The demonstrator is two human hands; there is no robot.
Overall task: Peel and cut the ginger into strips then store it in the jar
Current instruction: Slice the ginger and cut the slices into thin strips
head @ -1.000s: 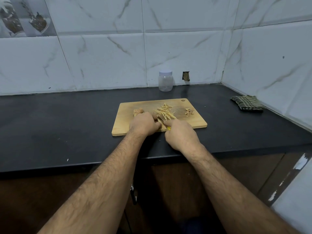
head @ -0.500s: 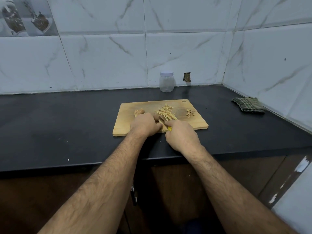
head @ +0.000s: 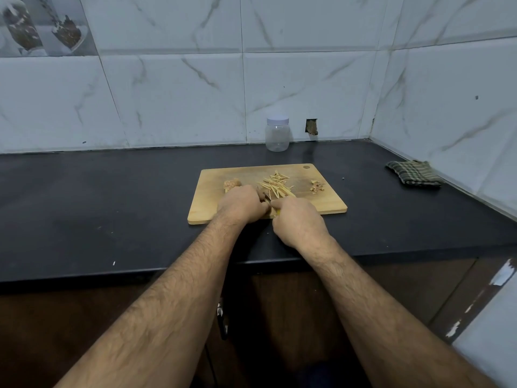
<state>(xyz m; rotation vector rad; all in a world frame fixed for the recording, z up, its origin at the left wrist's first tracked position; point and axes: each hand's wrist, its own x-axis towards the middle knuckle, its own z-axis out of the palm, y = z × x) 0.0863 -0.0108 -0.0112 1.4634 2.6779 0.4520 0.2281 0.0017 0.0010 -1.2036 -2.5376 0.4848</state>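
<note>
A wooden cutting board (head: 212,208) lies on the black counter. On it a pile of thin ginger strips (head: 275,184) sits in the middle, a whole ginger piece (head: 230,184) at the left and a small heap of peel (head: 317,187) at the right. My left hand (head: 242,205) is curled over a piece of ginger on the board, which it mostly hides. My right hand (head: 298,221) grips a knife with a yellow handle (head: 277,212); the blade is mostly hidden between the hands. A clear plastic jar (head: 277,134) with a white lid stands closed by the back wall.
A folded green checked cloth (head: 412,177) lies at the right by the side wall. Tiled walls close off the back and the right. The counter's front edge (head: 112,271) runs just behind my forearms, with dark cabinet doors below.
Both hands stay together at the board's front edge with only slight shifts. The view has drifted a little; the strip pile looks the same.
</note>
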